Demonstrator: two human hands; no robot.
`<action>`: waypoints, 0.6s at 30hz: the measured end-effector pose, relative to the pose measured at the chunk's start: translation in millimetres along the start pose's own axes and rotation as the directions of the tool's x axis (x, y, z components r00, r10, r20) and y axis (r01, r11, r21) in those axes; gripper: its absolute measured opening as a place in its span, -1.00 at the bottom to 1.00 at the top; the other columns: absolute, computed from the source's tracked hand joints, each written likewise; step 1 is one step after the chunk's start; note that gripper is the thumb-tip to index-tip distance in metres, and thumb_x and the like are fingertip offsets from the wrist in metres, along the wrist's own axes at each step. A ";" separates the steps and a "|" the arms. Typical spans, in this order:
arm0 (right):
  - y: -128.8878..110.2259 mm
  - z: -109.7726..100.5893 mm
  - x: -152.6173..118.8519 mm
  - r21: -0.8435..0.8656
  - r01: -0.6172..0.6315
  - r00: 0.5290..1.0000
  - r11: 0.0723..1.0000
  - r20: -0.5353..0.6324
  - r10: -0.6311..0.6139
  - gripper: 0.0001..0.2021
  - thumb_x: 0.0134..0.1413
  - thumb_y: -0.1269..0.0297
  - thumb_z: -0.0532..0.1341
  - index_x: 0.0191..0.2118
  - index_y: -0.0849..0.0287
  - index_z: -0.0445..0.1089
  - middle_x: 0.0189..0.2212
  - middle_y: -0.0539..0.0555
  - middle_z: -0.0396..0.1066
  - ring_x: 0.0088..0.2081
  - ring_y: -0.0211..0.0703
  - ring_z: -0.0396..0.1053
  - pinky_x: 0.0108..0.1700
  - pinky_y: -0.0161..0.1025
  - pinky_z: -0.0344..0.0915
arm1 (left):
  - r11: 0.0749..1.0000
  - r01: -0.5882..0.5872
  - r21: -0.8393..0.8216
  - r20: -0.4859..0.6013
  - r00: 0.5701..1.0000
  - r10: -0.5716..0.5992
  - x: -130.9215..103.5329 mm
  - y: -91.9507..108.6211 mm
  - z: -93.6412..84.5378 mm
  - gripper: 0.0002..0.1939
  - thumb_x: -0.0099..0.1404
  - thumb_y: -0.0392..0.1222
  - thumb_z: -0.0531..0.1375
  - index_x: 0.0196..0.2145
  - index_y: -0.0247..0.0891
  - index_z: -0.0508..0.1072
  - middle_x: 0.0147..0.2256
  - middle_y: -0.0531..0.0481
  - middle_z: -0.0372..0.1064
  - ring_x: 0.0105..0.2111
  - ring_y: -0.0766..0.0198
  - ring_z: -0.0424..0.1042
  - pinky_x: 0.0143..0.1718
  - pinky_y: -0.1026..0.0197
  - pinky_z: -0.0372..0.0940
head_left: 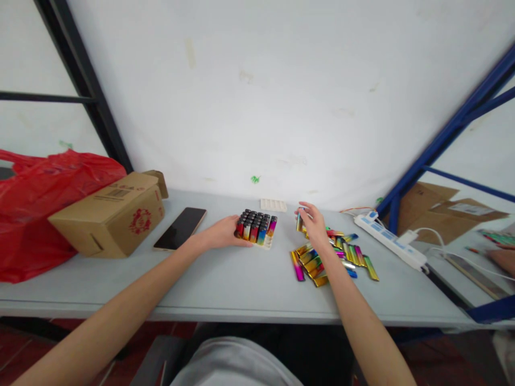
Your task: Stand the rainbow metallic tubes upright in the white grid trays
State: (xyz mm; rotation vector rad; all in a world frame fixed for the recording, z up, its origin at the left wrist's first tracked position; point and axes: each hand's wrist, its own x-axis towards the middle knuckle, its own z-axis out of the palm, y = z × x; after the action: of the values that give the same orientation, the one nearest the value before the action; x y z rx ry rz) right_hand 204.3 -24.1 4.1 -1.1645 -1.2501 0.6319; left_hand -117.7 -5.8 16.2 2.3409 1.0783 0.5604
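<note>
My left hand [223, 233] is closed on the left side of a white tray [263, 245] that holds upright lighters [254, 228] with black tops and coloured bodies. Part of the tray's right front edge shows bare slots. To the right, my right hand [314, 222] pinches a lighter [299, 221] just above the table, over the back of a loose pile. That pile of shiny gold, green, pink and blue lighters [311, 262] lies partly hidden under my right hand and forearm. A second white slotted tray [273, 205] rests against the wall behind.
On the left are a dark-screened phone [181, 228], a cardboard box [110, 214] and a red plastic bag [36, 214]. A white power strip [390, 241] with cables lies at the right, near a blue metal frame [446, 128]. Beyond it are brown cardboard [430, 214] and part of another person's hand [502, 261].
</note>
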 end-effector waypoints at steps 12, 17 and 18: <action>-19.2 15.4 -12.9 0.141 -0.072 0.986 0.987 0.159 0.049 -0.55 0.04 -0.07 0.41 -0.12 0.21 0.51 -0.35 0.02 0.47 -0.52 -0.36 0.23 -0.46 -0.30 0.22 | 0.998 -0.043 -0.038 -0.014 0.999 0.042 0.0 1.0 0.6 -0.24 0.00 0.31 0.45 0.05 -0.18 0.54 0.01 -0.12 0.59 -0.02 -0.09 0.58 0.08 0.05 0.44; -19.0 19.6 -15.4 0.074 -0.105 0.968 0.992 0.238 0.084 -0.46 0.09 -0.28 0.29 -0.11 0.14 0.42 -0.45 -0.05 0.40 -0.58 -0.31 0.20 -0.55 -0.31 0.16 | 0.998 -0.035 -0.059 -0.027 0.999 0.033 -0.2 -0.4 0.9 -0.22 -0.04 0.32 0.46 0.04 -0.17 0.55 -0.03 -0.11 0.61 -0.04 -0.10 0.58 0.04 0.05 0.46; -19.2 20.2 -16.3 0.048 -0.112 0.965 0.993 0.245 0.097 -0.44 0.11 -0.32 0.25 -0.08 0.10 0.38 -0.49 -0.09 0.36 -0.61 -0.32 0.15 -0.59 -0.32 0.10 | 0.998 -0.031 -0.059 -0.023 0.999 0.029 -0.5 -0.1 0.8 -0.22 -0.04 0.32 0.46 0.04 -0.18 0.54 -0.03 -0.11 0.61 -0.05 -0.10 0.59 0.04 0.05 0.46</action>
State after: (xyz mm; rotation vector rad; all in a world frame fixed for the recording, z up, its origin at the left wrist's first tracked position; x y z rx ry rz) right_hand 177.0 -38.5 13.5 -1.1326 -1.3696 0.9072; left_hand -117.6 -6.4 15.5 2.3080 1.0237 0.6220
